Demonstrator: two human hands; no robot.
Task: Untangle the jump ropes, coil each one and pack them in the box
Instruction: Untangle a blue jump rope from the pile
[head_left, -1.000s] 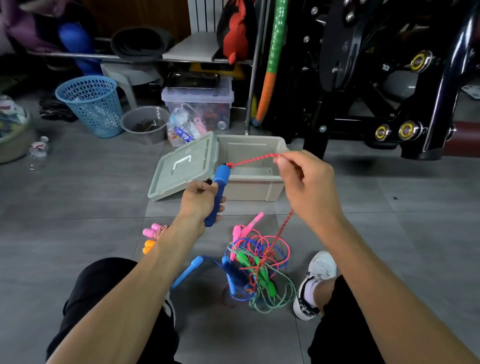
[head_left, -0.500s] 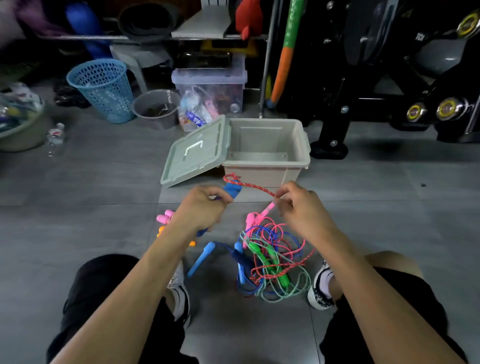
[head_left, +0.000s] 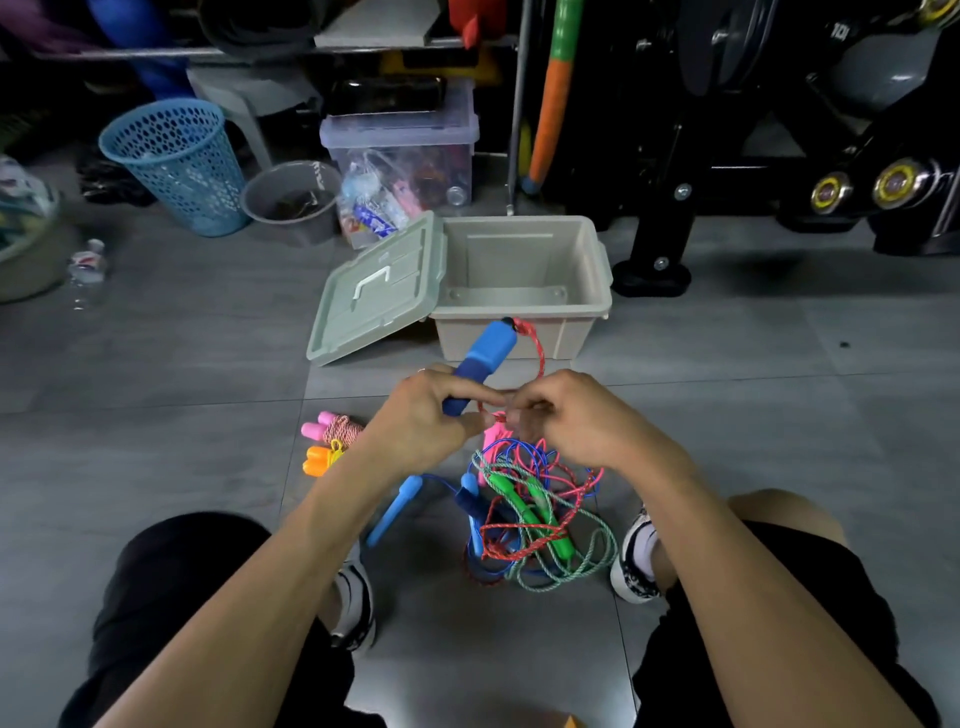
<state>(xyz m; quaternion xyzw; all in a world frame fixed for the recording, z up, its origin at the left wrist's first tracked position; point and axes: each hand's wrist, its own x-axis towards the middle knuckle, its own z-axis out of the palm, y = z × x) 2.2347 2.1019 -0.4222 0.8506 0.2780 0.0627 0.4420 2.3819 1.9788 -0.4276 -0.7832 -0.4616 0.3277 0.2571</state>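
Right hand (head_left: 576, 421) has come in from its outstretched pull, now meeting the left hand (head_left: 426, 415), which grips the blue handle (head_left: 480, 364); right fingertips pinch the red rope (head_left: 537, 353). Two coiled ropes (head_left: 330, 441) lie aside (unpacked); tangle (head_left: 530, 514) remains, box (head_left: 519, 332) empty.

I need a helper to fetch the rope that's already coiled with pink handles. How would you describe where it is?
Start at the open beige box with its lid leaning off the left side. On the floor nearer the person from that lid lie two small bundles; take the pink-handled coil, with red-and-white cord, not the orange-handled one beside it.
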